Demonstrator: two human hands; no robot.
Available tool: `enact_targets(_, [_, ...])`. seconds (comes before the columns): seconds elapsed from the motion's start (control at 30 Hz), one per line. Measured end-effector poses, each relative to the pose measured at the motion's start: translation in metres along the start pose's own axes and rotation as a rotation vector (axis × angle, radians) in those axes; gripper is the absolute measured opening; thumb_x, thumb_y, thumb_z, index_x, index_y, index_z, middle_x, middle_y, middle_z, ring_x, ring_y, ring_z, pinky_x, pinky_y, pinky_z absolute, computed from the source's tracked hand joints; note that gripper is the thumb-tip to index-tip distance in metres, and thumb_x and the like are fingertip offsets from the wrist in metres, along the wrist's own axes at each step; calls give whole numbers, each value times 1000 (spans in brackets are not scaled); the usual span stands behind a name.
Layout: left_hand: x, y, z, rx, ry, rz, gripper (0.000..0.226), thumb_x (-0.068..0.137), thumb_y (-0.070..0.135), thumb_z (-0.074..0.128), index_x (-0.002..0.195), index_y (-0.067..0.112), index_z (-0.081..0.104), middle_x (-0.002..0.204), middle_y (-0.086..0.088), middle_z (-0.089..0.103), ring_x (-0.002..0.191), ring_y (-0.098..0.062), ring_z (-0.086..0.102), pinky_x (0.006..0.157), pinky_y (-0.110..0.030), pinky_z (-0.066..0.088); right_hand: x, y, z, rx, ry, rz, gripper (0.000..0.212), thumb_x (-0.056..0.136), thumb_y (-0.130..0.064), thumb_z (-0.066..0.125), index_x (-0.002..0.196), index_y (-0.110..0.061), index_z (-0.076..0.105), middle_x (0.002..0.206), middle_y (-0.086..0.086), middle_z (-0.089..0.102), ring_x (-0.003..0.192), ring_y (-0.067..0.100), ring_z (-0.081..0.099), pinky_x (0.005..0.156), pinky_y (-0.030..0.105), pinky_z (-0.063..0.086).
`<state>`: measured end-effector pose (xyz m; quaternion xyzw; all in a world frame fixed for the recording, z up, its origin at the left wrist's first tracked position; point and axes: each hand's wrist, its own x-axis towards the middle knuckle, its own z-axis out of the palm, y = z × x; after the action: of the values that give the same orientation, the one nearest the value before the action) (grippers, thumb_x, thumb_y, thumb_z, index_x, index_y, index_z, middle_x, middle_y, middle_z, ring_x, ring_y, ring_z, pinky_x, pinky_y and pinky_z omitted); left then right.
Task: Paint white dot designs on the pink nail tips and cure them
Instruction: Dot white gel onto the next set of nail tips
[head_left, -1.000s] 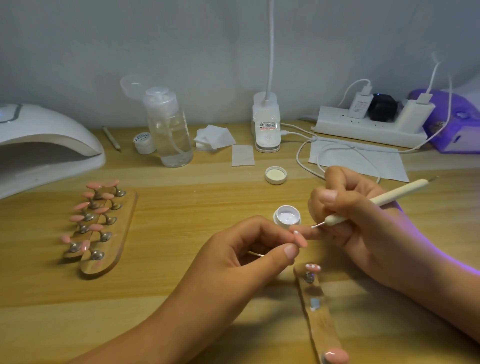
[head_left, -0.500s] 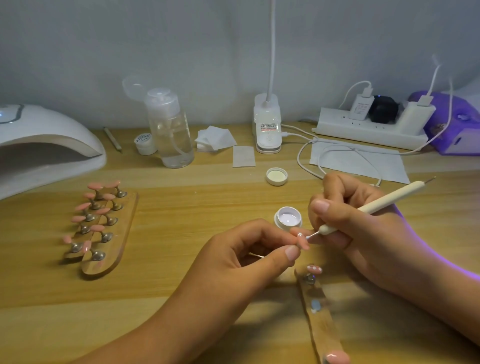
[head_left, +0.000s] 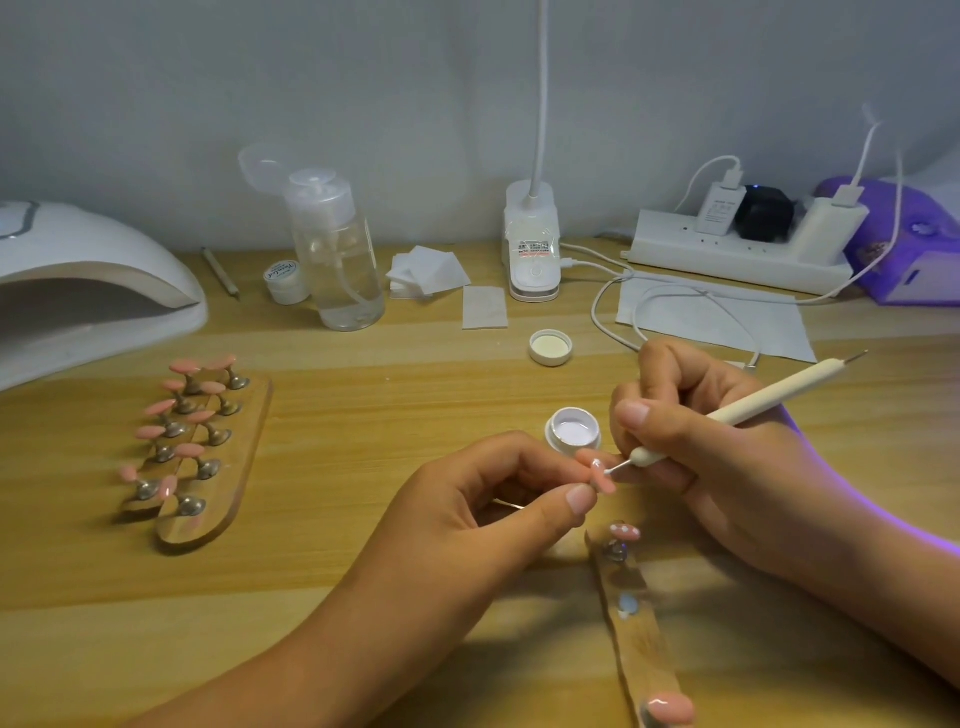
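Nearest, a wooden strip (head_left: 640, 654) carries one dotted tip (head_left: 625, 531), likely finished. Beyond it the left hand (head_left: 483, 514) pinches a pink nail tip (head_left: 602, 475) off the table to steady it, while the right hand (head_left: 691, 441) grips a pen (head_left: 753, 402), its point touching the tip. The paint pot (head_left: 573, 430) sits just behind, handy for dipping. A rack (head_left: 208, 467) of plain tips and the lamp (head_left: 78, 291) lie farther left.

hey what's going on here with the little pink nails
A person is dotting nail tips. The left hand pinches a pink nail tip while the right hand holds a dotting tool with its point on that tip. An open pot of white paint sits just behind them. One dotted tip stands on the near wooden strip; those on the left holder look plain pink.
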<state>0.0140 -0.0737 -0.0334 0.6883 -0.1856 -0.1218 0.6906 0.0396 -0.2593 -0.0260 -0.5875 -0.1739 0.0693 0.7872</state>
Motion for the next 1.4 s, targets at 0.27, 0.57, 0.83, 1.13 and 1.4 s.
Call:
enact_targets(0.27, [0,-1,0,8,5,-2,8,79,26,67,82,28,74,81,11,71,73,-2,59,68,-18,46,1,1,0,44,-20,-4,22,75,-15,66,59,-20,51,51,-2,47,48,5,46,53,13,47])
enact_targets(0.57, [0,0,1,-2,8,4,8,79,24,67,82,27,73,78,13,71,71,-1,58,66,-15,45,1,1,0,20,10,10,21,72,-17,67,57,-21,52,51,-1,45,49,7,43,52,15,46])
enact_targets(0.83, [0,-1,0,-10,6,2,7,79,23,67,84,22,72,83,14,72,72,1,59,67,-14,46,0,0,0,17,-10,7,22,74,-17,66,59,-21,51,52,-2,45,48,5,45,51,13,44])
enact_targets(1.13, [0,-2,0,9,10,9,7,80,23,67,83,24,73,82,14,72,73,2,60,68,-13,47,0,0,0,32,-7,10,22,74,-16,66,58,-22,51,51,-2,46,48,5,45,52,14,46])
enact_targets(1.4, [0,-1,0,12,12,3,7,79,23,67,83,25,73,84,13,72,73,0,60,68,-15,47,0,2,-1,32,2,5,22,73,-17,66,58,-21,51,51,-1,44,49,6,42,51,12,44])
